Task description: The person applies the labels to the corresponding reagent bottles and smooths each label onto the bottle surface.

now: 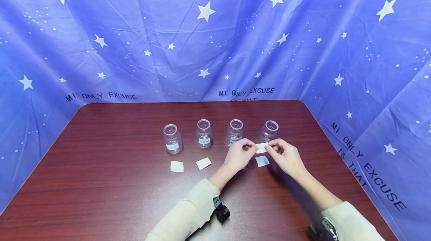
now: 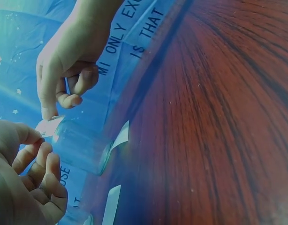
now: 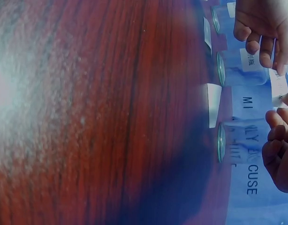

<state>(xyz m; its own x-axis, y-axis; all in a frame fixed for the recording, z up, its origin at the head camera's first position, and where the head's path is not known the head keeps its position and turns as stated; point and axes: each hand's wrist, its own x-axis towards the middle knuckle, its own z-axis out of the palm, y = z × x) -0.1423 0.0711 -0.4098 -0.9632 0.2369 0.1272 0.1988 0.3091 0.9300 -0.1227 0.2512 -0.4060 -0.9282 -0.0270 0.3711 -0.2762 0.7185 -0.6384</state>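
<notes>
A small white printed label [image 1: 261, 148] is stretched between my two hands, in front of the rightmost glass jar [image 1: 271, 128]. My left hand [image 1: 240, 153] pinches its left end between thumb and forefinger. At the other end, my right hand [image 1: 285, 155] pinches it the same way. The left wrist view has the label [image 2: 50, 126] overlapping the upper part of the jar [image 2: 83, 147]. Black print shows on the label [image 3: 278, 89] in the right wrist view. A white paper slip [image 1: 262, 161] lies on the table just below the hands.
Three more glass jars stand upright in a row to the left, each bearing a white label: the far left jar [image 1: 172, 136], a second [image 1: 203, 132] and a third [image 1: 235, 128]. Paper slips [image 1: 176, 166] lie before them on the brown table [image 1: 118, 181]. A blue star-printed cloth [image 1: 182, 46] hangs around it.
</notes>
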